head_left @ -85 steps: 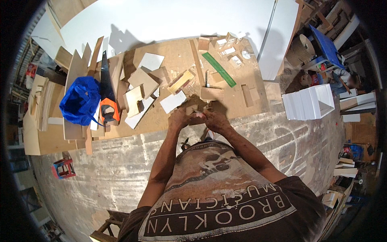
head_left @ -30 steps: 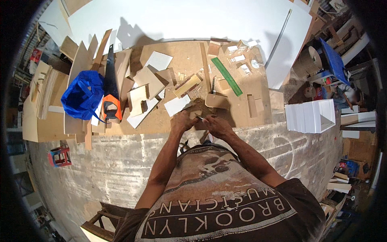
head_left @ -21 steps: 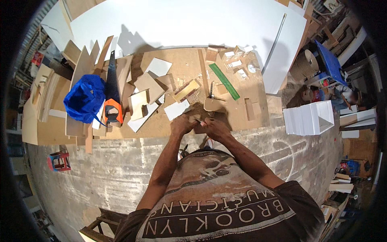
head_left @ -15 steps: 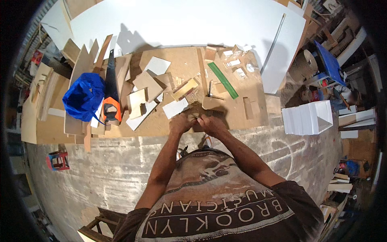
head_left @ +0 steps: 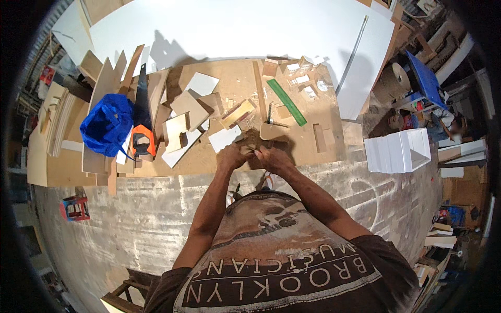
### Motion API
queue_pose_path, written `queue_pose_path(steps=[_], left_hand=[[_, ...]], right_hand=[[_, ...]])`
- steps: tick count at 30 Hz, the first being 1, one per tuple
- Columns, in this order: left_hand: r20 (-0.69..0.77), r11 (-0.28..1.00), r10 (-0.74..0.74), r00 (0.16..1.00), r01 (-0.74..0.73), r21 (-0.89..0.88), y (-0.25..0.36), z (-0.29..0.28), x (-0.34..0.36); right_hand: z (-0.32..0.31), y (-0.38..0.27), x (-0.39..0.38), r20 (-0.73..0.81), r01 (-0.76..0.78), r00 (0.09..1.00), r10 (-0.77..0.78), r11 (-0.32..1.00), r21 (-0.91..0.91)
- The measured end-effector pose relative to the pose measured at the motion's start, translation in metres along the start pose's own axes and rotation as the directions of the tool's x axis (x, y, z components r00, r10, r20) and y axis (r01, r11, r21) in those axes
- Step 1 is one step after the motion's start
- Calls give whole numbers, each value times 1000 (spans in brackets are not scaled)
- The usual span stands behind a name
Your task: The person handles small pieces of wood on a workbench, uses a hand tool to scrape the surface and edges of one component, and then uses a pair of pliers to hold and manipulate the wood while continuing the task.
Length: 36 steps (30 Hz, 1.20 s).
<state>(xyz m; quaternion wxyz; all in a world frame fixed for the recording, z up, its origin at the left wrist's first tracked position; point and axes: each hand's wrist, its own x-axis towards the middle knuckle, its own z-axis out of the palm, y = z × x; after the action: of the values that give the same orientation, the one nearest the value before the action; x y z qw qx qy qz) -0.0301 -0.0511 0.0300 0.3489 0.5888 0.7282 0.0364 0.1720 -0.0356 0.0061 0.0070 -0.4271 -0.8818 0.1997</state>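
Observation:
At the front edge of the wooden worktable (head_left: 209, 166), my left hand (head_left: 233, 157) and my right hand (head_left: 275, 159) meet with fingers closed. Between the fingertips is a small tan piece (head_left: 251, 147), too small and shaded to name. A white square panel (head_left: 225, 139) lies just beyond my left hand. Past my right hand is a brown board with a rounded corner (head_left: 275, 132). Farther off are a yellowish wood block (head_left: 238, 114), a green strip (head_left: 286, 103) and a long narrow wood strip (head_left: 260, 83).
On the left stand a blue bag (head_left: 107, 125) and a handsaw with an orange handle (head_left: 143, 142), among upright boards. Cut board pieces (head_left: 191, 109) lie at centre left. A large white panel (head_left: 235, 28) spans the back. Right of the table is a white box (head_left: 397, 151).
Both hands stay together at the table edge, with only a slight shift of the fingers around the small piece. The whole view has moved a little; nothing else visibly differs.

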Motion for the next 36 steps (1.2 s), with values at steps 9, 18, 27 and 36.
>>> queue_pose_path(steps=[9,18,27,36], left_hand=[[-8,999,-9,1000,9,39,-11,10,8],[-7,1000,-14,1000,14,23,-4,7,5],[-17,998,-40,999,40,42,-11,13,8],[0,997,-14,1000,14,71,-12,9,5]], right_hand=[[-4,13,4,155,-229,966,209,965,126],[-3,13,-9,185,-274,955,232,928,250],[-27,9,-15,137,-102,988,74,971,214],[-9,8,-10,194,-211,967,167,949,233]])
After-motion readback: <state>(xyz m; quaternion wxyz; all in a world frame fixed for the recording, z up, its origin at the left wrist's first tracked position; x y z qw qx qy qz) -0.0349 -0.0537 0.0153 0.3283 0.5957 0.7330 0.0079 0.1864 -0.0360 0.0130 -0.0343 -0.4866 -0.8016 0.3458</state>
